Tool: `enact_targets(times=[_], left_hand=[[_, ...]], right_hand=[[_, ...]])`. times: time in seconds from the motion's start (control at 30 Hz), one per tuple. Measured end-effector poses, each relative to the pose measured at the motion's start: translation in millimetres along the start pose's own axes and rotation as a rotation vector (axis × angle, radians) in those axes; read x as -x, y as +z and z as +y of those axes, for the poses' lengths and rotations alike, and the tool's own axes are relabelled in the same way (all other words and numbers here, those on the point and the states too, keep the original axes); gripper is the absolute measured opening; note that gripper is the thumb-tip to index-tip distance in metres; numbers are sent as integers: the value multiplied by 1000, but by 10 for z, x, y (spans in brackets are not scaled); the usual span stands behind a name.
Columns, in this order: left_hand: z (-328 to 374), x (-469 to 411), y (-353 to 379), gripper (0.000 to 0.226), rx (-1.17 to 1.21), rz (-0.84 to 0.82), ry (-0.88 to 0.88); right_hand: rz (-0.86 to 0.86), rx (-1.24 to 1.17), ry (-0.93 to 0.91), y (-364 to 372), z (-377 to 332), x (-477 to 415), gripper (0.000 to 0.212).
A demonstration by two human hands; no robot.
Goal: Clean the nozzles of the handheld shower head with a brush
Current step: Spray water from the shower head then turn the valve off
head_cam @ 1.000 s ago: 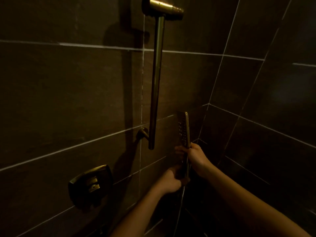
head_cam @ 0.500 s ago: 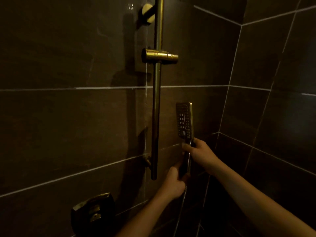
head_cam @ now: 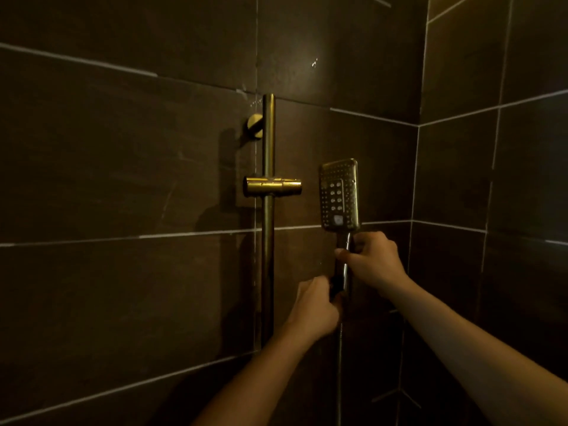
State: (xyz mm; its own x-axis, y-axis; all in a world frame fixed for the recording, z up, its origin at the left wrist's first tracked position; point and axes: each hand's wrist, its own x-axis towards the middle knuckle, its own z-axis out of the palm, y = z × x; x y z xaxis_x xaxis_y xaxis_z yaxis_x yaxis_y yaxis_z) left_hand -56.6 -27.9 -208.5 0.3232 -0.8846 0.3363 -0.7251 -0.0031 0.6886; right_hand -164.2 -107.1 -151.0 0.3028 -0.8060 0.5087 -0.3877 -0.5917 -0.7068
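The rectangular brass handheld shower head [head_cam: 339, 195] stands upright, its nozzle face turned toward me and slightly left. My right hand [head_cam: 373, 261] grips the handle just under the head. My left hand [head_cam: 315, 305] grips the lower end of the handle, where the hose [head_cam: 339, 364] hangs down. The head is level with the brass slider holder [head_cam: 273, 186] on the vertical rail [head_cam: 268, 241], a little to its right and apart from it. No brush is in view.
Dark tiled walls meet in a corner [head_cam: 415, 210] right of the shower head. The rail's round wall mount [head_cam: 254, 126] sits near its top. The light is dim.
Both hands have lifted the shower head from the rail's lower end up to the height of the slider holder. The camera has tilted up, so the wall valve has left the view.
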Motion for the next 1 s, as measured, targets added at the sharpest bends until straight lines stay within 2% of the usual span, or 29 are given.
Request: enact_targets(times=[0.1,0.23,0.37,0.47,0.57,0.73,0.9,1.0], left_hand=[[226,-64,-375,53,-174,81,150],[427,-141,-1056,62,-696,349,337],[543,-291,-1618,78,-966,349,200],[510,-385,-1737,90,-1017,221,93],[425,-418,-1724,103,-967,117,14],[431,-439,-1682,112,-989,105,-21],[445,-458,-1699,112,-1010,100,-18],[427,-469,-1725,112,-1023,84,-21]], right_hand=[[-23,-14,-19,-154,-9,-157,15],[-32,-24,-78,-346,-156,-413,25],[-45,-141,-113,-485,-406,-765,17],[-96,-247,-127,-507,-592,-1001,14],[-141,-338,-175,-516,-802,-1206,22],[-130,-468,-238,-570,-1088,-1477,16],[-113,-558,-308,-588,-1338,-1727,13],[-145,-598,-303,-564,-1429,-1861,25]])
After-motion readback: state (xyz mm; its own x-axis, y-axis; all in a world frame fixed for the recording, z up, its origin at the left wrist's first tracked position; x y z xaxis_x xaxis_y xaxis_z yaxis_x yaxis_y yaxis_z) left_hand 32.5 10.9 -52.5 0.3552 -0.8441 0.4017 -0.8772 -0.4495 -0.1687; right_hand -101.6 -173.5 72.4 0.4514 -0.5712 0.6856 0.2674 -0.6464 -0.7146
